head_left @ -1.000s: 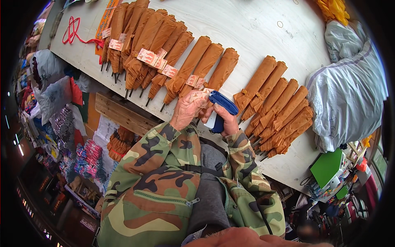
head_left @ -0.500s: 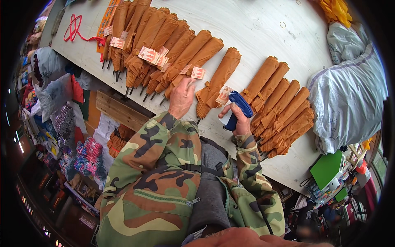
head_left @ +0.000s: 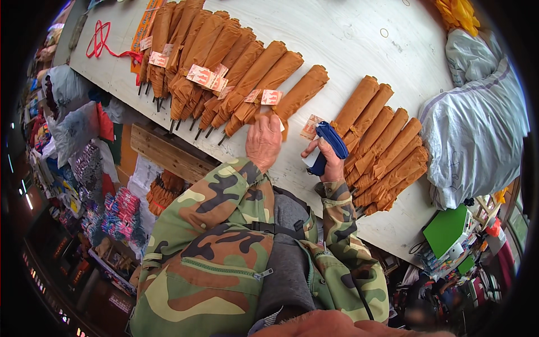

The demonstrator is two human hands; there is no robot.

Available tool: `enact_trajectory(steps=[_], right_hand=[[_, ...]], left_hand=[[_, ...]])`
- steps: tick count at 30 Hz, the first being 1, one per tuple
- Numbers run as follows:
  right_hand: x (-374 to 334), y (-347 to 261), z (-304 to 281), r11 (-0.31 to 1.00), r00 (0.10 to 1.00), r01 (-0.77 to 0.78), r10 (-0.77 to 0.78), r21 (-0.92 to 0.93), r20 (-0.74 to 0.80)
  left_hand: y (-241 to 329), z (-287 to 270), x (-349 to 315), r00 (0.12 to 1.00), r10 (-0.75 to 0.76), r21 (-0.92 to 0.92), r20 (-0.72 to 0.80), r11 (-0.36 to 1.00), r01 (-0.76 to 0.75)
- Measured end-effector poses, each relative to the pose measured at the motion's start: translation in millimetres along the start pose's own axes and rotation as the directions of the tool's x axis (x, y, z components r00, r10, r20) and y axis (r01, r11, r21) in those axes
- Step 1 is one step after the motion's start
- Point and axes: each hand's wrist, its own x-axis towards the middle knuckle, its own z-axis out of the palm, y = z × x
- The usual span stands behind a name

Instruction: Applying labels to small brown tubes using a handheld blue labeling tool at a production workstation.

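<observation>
My left hand (head_left: 263, 141) is closed at the lower end of a brown folded umbrella (head_left: 305, 91), which lies aslant on the white table. A small white bit shows by its fingertips; the fingers partly cover that end. My right hand (head_left: 333, 164) grips a blue hand-held tool with a white part (head_left: 332, 141), its index finger stretched along the side. Just beyond the tool is an orange-and-white printed tag (head_left: 311, 127). On the left lies a row of similar umbrellas (head_left: 216, 62), several carrying such tags (head_left: 206, 77). More brown umbrellas (head_left: 387, 140) lie to the right, with no tags visible.
Large white sacks (head_left: 474, 123) stand at the table's right edge, with yellow cloth (head_left: 457, 16) behind. A red ribbon (head_left: 101, 42) lies at the far left of the table (head_left: 359, 39). Below the front edge are a wooden plank (head_left: 168, 151) and piled bags (head_left: 81, 132).
My left hand has moved right onto the lone umbrella's lower end. That umbrella has shifted left, against the tagged row. The right hand with the blue tool has barely moved.
</observation>
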Motion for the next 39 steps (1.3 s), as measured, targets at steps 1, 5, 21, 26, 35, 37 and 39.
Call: enact_trajectory(steps=[1, 5, 21, 26, 35, 37, 39], right_hand=[[0, -1, 1, 1.0, 1.0, 0.0, 0.0, -0.002, 0.01], [-3, -4, 9, 1.0, 1.0, -0.009, 0.009, -0.003, 0.018], [-11, 21, -11, 0.999, 0.996, -0.037, 0.035, 0.017, 0.08], [-18, 22, -16, 0.998, 0.995, -0.034, 0.029, 0.051, 0.094], [-40, 30, -25, 0.991, 0.988, -0.11, 0.101, 0.076, 0.116], [-39, 30, -25, 0.993, 0.984, -0.119, 0.119, -0.003, 0.134], [-36, 29, -21, 0.989, 0.979, -0.127, 0.138, -0.081, 0.151]], left_hand=[[-6, -1, 1, 0.995, 0.085, 0.177, -0.054, 0.981, -0.074], [-24, -9, -1, 0.95, 0.3, 0.317, -0.085, 0.912, -0.26], [-11, -27, -41, 0.943, 0.332, -0.372, 0.012, 0.877, -0.304], [5, -24, -22, 0.99, 0.096, -0.455, -0.105, 0.88, -0.133], [2, -14, -17, 0.976, 0.204, -0.388, -0.073, 0.896, -0.216], [4, -16, -15, 0.981, 0.18, -0.416, -0.077, 0.888, -0.195], [5, -17, -14, 0.985, 0.155, -0.443, -0.081, 0.879, -0.174]])
